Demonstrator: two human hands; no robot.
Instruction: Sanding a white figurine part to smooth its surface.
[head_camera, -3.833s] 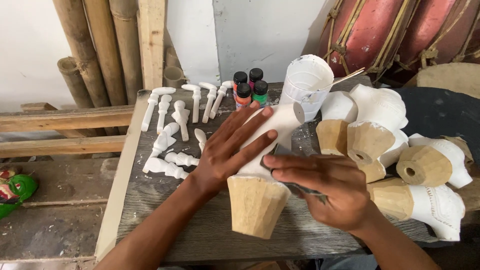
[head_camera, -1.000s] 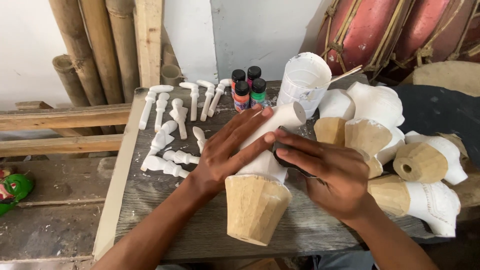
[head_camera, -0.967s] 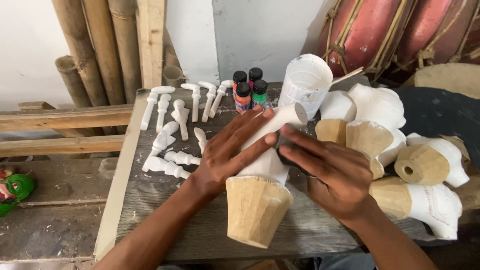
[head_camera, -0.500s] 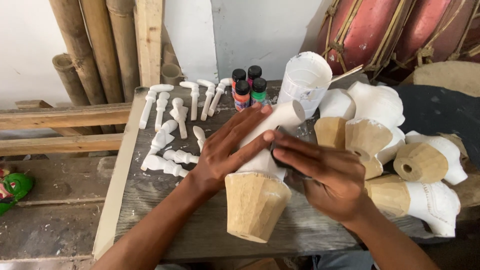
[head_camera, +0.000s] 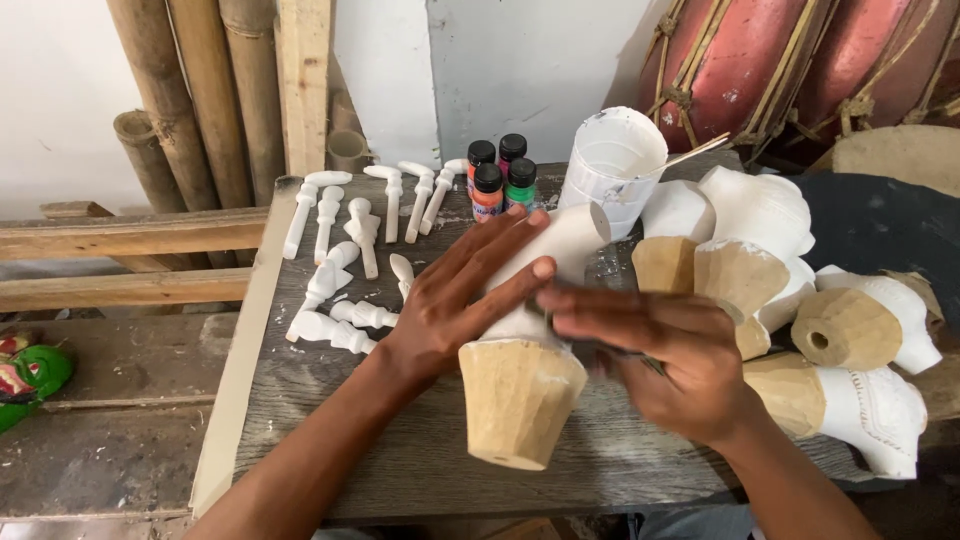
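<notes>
A carved wooden figure (head_camera: 520, 390) lies on the grey wooden table (head_camera: 330, 420), its wide bare-wood base toward me and its white-painted neck pointing away. My left hand (head_camera: 455, 295) lies flat on the white part and holds it down. My right hand (head_camera: 665, 355) presses a small dark piece, mostly hidden under the fingers, against the figure's right side; the hand is blurred with motion.
Several small white carved pieces (head_camera: 355, 250) lie at the table's left. Small paint bottles (head_camera: 500, 180) and a white plastic cup (head_camera: 610, 170) stand at the back. More half-white wooden figures (head_camera: 810, 320) crowd the right. Bamboo poles (head_camera: 190, 100) lean behind, red drums (head_camera: 800, 70) at the back right.
My right hand has been sliding back and forth along the figure's side. My left hand and the figure have stayed in place.
</notes>
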